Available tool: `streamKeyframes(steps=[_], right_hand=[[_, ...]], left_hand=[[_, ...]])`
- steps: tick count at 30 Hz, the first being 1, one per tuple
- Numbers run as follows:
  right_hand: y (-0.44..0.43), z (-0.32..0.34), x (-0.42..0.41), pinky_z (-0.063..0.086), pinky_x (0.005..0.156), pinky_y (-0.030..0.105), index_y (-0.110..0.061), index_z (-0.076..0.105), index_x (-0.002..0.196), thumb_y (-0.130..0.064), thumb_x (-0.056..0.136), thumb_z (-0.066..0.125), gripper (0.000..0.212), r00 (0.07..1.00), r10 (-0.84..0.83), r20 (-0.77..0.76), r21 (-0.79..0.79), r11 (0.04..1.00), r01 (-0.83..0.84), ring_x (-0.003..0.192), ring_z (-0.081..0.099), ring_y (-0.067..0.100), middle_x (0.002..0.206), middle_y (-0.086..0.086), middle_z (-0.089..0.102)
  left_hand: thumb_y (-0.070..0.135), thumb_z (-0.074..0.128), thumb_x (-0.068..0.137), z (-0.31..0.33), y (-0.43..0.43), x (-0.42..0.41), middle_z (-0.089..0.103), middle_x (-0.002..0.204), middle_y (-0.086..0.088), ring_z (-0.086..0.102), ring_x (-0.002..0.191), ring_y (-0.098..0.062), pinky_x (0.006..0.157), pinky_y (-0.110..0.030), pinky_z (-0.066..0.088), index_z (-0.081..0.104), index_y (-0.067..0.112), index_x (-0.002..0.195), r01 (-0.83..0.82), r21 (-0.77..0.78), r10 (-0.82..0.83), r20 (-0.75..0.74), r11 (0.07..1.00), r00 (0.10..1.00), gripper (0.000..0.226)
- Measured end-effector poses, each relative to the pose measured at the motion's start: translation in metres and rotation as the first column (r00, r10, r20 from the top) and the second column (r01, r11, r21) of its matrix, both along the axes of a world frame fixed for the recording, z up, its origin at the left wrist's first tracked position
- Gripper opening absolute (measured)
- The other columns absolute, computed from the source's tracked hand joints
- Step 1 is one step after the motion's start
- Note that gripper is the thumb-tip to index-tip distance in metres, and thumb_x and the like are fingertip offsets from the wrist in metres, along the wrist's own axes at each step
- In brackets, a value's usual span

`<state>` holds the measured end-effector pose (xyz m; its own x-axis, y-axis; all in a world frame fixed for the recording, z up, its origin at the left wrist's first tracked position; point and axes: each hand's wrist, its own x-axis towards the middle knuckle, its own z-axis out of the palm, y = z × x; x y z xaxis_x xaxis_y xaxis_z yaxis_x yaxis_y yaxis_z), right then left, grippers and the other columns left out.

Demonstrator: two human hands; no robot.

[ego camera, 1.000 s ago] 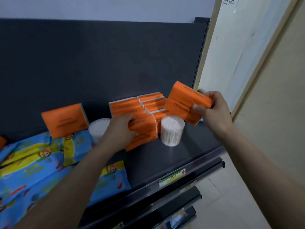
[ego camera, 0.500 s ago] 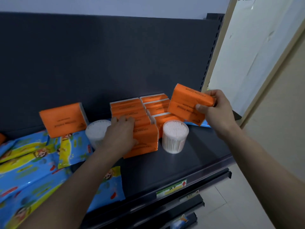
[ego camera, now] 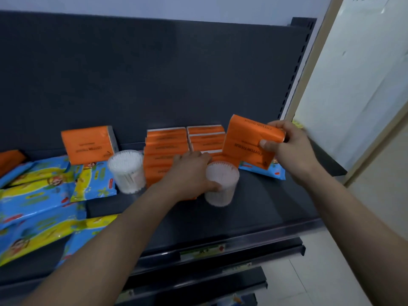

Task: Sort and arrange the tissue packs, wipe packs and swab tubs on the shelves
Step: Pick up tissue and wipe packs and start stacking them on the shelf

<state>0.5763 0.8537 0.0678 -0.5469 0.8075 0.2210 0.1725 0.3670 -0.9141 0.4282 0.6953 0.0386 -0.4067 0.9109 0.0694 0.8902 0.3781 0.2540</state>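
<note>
My right hand [ego camera: 289,149] grips an orange tissue pack [ego camera: 245,138], tilted, above the right end of the dark shelf [ego camera: 254,217]. My left hand [ego camera: 189,173] is wrapped around a clear swab tub [ego camera: 225,191] standing in front of the rows of orange tissue packs [ego camera: 165,142]; thumb in front, fingers over its far rim. A second swab tub [ego camera: 127,171] stands to the left. Another orange pack [ego camera: 88,143] leans against the back panel. Blue and yellow wipe packs [ego camera: 33,199] lie heaped at the left, and one wipe pack [ego camera: 265,172] lies under the held tissue pack.
A dark back panel [ego camera: 154,74] closes the shelf behind. A perforated upright [ego camera: 295,74] and a pale wall panel [ego camera: 353,85] bound it on the right. A price label [ego camera: 202,250] sits on the shelf's front lip; lower shelves [ego camera: 220,281] jut out beneath.
My left hand left the front orange pack in the stack and moved right onto the swab tub. My right hand has kept hold of the tissue pack, about where it was.
</note>
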Motion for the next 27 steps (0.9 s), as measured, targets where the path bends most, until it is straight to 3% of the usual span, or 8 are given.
streamKeyframes(steps=[3,6,13,17,21,25,27], right_hand=[[0.010,-0.002,0.009,0.050,0.075,0.031,-0.020,0.055,0.106,-0.004,0.079,0.067,0.034,1.000,0.011,0.029,-0.009,1.000,-0.011,0.092,0.058,0.020,0.102,0.003,0.059],[0.018,-0.003,0.018,0.051,0.074,0.029,-0.018,0.054,0.108,-0.006,0.080,0.067,0.032,0.997,0.046,0.062,-0.023,0.999,-0.045,0.093,0.058,0.020,0.105,0.005,0.059],[0.031,0.002,0.028,0.048,0.071,0.030,-0.018,0.054,0.101,-0.004,0.079,0.064,0.027,0.996,0.094,-0.003,-0.040,0.995,-0.094,0.088,0.056,0.018,0.099,0.003,0.057],[0.031,0.000,0.020,0.049,0.079,0.041,-0.025,0.056,0.097,-0.007,0.078,0.066,0.028,0.959,0.215,0.182,-0.078,0.976,-0.204,0.092,0.057,0.024,0.098,0.003,0.057],[0.016,-0.014,0.002,0.043,0.065,0.027,-0.018,0.055,0.103,-0.007,0.076,0.069,0.032,0.868,0.371,0.331,-0.085,0.928,-0.364,0.081,0.055,0.016,0.092,-0.001,0.056],[0.003,-0.041,-0.023,0.039,0.072,0.027,-0.018,0.053,0.098,-0.010,0.072,0.075,0.035,0.795,0.376,0.476,0.047,0.892,-0.450,0.089,0.054,0.019,0.097,0.001,0.055],[-0.002,-0.049,-0.034,0.037,0.072,0.024,-0.018,0.053,0.104,-0.010,0.075,0.072,0.036,0.805,0.321,0.500,0.110,0.898,-0.426,0.090,0.052,0.018,0.104,0.003,0.055]], left_hand=[[0.074,0.057,0.066,-0.006,0.016,0.011,0.049,0.131,0.000,0.038,0.122,-0.023,0.099,-0.039,0.024,0.044,0.023,0.129,-0.048,-0.102,0.035,-0.121,0.994,0.992,0.082],[0.080,0.054,0.062,-0.007,0.028,0.020,0.052,0.127,-0.001,0.039,0.119,-0.023,0.098,-0.039,0.025,0.048,0.020,0.122,-0.089,-0.098,0.070,-0.185,0.991,0.980,0.085],[0.068,0.056,0.068,-0.002,0.027,0.036,0.047,0.125,0.001,0.037,0.119,-0.019,0.096,-0.036,0.024,0.046,0.021,0.128,-0.105,0.032,0.106,-0.043,0.994,0.993,0.077],[0.065,0.051,0.058,0.017,0.008,0.039,0.043,0.130,0.004,0.034,0.123,-0.017,0.091,-0.030,0.019,0.042,0.023,0.134,-0.118,0.103,0.113,0.056,0.988,0.992,0.087],[0.063,0.050,0.054,0.026,-0.022,0.034,0.042,0.126,0.008,0.034,0.124,-0.016,0.099,-0.029,0.024,0.041,0.027,0.134,-0.226,0.118,0.212,0.119,0.967,0.970,0.088],[0.066,0.052,0.049,0.027,-0.060,0.029,0.042,0.111,0.011,0.039,0.117,-0.014,0.102,-0.033,0.030,0.046,0.028,0.129,-0.352,0.158,0.328,0.160,0.923,0.931,0.089],[0.069,0.047,0.043,0.025,-0.077,0.026,0.045,0.115,0.008,0.040,0.119,-0.015,0.106,-0.039,0.032,0.049,0.026,0.128,-0.392,0.173,0.369,0.154,0.903,0.917,0.096]])
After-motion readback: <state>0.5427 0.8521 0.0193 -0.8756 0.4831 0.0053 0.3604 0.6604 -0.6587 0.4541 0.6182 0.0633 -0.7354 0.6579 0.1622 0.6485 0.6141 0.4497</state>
